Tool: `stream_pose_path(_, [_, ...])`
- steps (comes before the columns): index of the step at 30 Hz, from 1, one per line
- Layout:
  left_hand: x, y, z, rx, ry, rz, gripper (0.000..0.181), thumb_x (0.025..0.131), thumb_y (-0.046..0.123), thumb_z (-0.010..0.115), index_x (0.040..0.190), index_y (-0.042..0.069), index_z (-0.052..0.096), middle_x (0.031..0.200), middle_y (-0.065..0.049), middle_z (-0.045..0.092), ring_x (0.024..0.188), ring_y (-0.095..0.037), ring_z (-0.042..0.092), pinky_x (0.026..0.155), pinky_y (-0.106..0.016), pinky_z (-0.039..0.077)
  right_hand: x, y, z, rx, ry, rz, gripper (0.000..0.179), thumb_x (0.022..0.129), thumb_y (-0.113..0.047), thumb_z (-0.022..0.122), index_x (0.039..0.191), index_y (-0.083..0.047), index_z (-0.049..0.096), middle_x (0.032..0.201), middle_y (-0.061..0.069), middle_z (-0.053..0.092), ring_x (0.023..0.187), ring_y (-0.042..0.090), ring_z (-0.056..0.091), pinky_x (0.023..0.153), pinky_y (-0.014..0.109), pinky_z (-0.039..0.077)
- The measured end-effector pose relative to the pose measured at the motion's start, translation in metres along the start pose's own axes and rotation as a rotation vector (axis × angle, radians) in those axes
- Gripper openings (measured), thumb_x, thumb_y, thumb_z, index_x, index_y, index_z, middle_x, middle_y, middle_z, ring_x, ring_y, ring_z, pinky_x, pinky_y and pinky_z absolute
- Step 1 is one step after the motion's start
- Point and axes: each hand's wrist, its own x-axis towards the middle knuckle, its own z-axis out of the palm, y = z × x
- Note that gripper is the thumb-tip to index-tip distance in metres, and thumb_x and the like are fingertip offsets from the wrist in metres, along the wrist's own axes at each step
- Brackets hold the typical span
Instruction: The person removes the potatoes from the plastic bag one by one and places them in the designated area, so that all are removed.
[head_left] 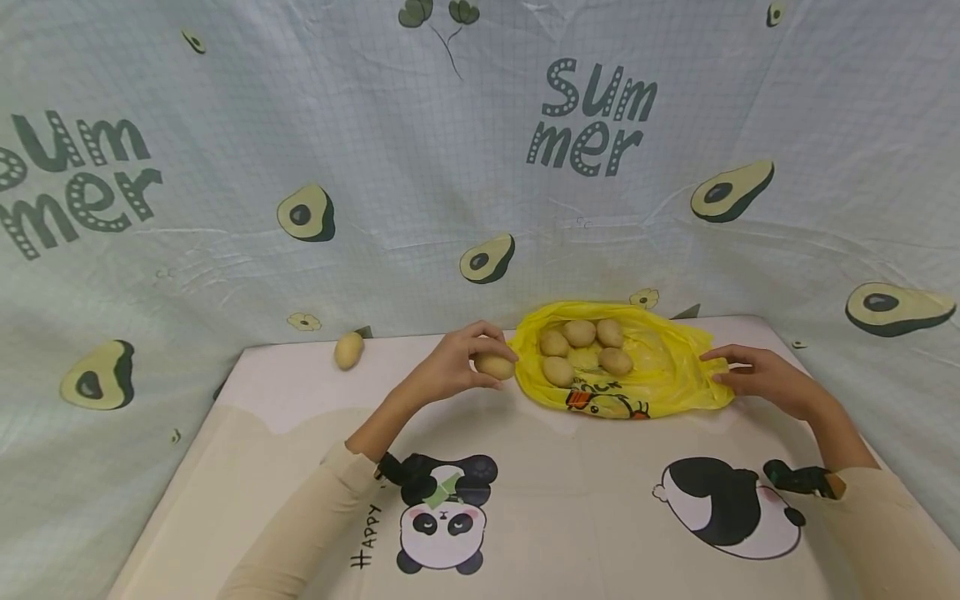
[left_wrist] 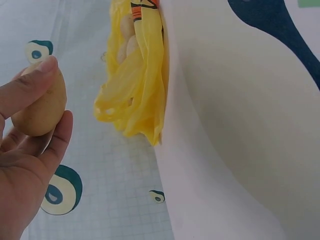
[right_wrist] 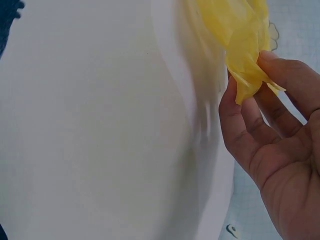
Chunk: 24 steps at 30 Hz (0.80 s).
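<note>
Hands point(head_left: 452, 365) point(head_left: 776, 379), potato point(head_left: 493, 367) in left, bag point(head_left: 663, 367) in right

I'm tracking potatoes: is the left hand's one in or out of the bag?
Out: the left hand holds the potato clear of the bag, background visible between.

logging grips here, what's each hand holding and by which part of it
The left hand grips a potato by its opposite sides. The right hand pinches the yellow bag at its end on the person's right.
</note>
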Motion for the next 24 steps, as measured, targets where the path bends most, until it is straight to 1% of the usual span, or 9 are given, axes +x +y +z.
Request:
stream_pose_path(7, [-0.004, 0.000, -0.004, 0.005, -0.014, -0.001, 0.038, 0.080, 0.007, 0.086, 0.116, 0.008, 0.075, 0.129, -0.010, 0.066, 0.119, -0.023, 0.060, 0.089, -0.031, 0.055, -0.001, 0.000, 0.002, 0.008, -0.004, 0.002, 0.048, 0.100, -0.024, 0.065, 0.140, 0.002, 0.054, 0.150, 0.031, 0.036, 0.121, 0.045, 0.051, 0.081, 0.026, 0.056])
stream_pose_path(8, [-0.004, 0.000, -0.005, 0.004, -0.012, 0.000, 0.038, 0.080, 0.008, 0.086, 0.117, 0.008, 0.075, 0.129, -0.010, 0.067, 0.119, -0.022, 0.060, 0.094, -0.032, 0.054, -0.001, 0.000, 0.002, 0.009, -0.004, 0.001, 0.048, 0.100, -0.024, 0.065, 0.140, 0.002, 0.054, 0.150, 0.031, 0.036, 0.120, 0.045, 0.051, 0.081, 0.026, 0.056])
stream_pose_path(11, [-0.006, -0.001, -0.007, -0.002, -0.002, -0.009, 0.039, 0.080, 0.009, 0.087, 0.116, 0.010, 0.074, 0.125, -0.004, 0.070, 0.111, -0.018, 0.063, 0.097, -0.032, 0.052, -0.001, 0.002, 0.002, 0.010, -0.002, -0.004, 0.048, 0.100, -0.024, 0.065, 0.139, 0.002, 0.054, 0.149, 0.031, 0.037, 0.119, 0.043, 0.052, 0.081, 0.026, 0.056])
stream_pose_path(14, [-0.008, -0.002, -0.009, -0.002, 0.013, -0.010, 0.039, 0.079, 0.009, 0.087, 0.116, 0.011, 0.074, 0.121, 0.000, 0.071, 0.103, -0.015, 0.064, 0.093, -0.031, 0.053, -0.001, 0.003, 0.002, 0.007, -0.002, -0.009, 0.048, 0.100, -0.024, 0.065, 0.139, 0.001, 0.054, 0.149, 0.031, 0.037, 0.119, 0.043, 0.053, 0.080, 0.026, 0.056])
stream_pose_path(15, [-0.008, -0.002, -0.010, -0.003, 0.017, -0.014, 0.039, 0.079, 0.010, 0.087, 0.116, 0.012, 0.074, 0.120, 0.000, 0.071, 0.100, -0.015, 0.063, 0.086, -0.030, 0.054, -0.001, 0.004, 0.002, 0.005, -0.001, -0.010, 0.048, 0.100, -0.024, 0.065, 0.140, 0.001, 0.055, 0.149, 0.031, 0.037, 0.119, 0.043, 0.053, 0.080, 0.026, 0.056])
stream_pose_path(16, [-0.009, -0.002, -0.011, -0.001, 0.021, -0.014, 0.039, 0.079, 0.010, 0.087, 0.116, 0.013, 0.074, 0.120, 0.001, 0.071, 0.098, -0.014, 0.063, 0.083, -0.029, 0.054, -0.001, 0.004, 0.002, 0.003, -0.001, -0.010, 0.048, 0.100, -0.024, 0.065, 0.140, 0.001, 0.055, 0.149, 0.031, 0.038, 0.119, 0.043, 0.053, 0.080, 0.026, 0.056])
stream_pose_path(21, [-0.011, -0.004, -0.014, -0.007, 0.030, -0.029, 0.040, 0.079, 0.013, 0.087, 0.117, 0.017, 0.074, 0.118, 0.002, 0.070, 0.096, -0.015, 0.062, 0.082, -0.027, 0.054, 0.000, 0.005, 0.003, -0.001, -0.001, -0.001, 0.049, 0.100, -0.024, 0.065, 0.140, 0.000, 0.054, 0.150, 0.031, 0.037, 0.120, 0.044, 0.053, 0.080, 0.026, 0.056])
stream_pose_path(24, [-0.012, -0.004, -0.016, -0.008, 0.034, -0.037, 0.041, 0.079, 0.012, 0.088, 0.118, 0.017, 0.074, 0.117, 0.002, 0.070, 0.096, -0.015, 0.062, 0.083, -0.028, 0.055, 0.000, 0.005, 0.003, -0.006, 0.000, 0.002, 0.048, 0.100, -0.025, 0.065, 0.140, 0.000, 0.054, 0.150, 0.031, 0.037, 0.120, 0.044, 0.053, 0.080, 0.026, 0.056])
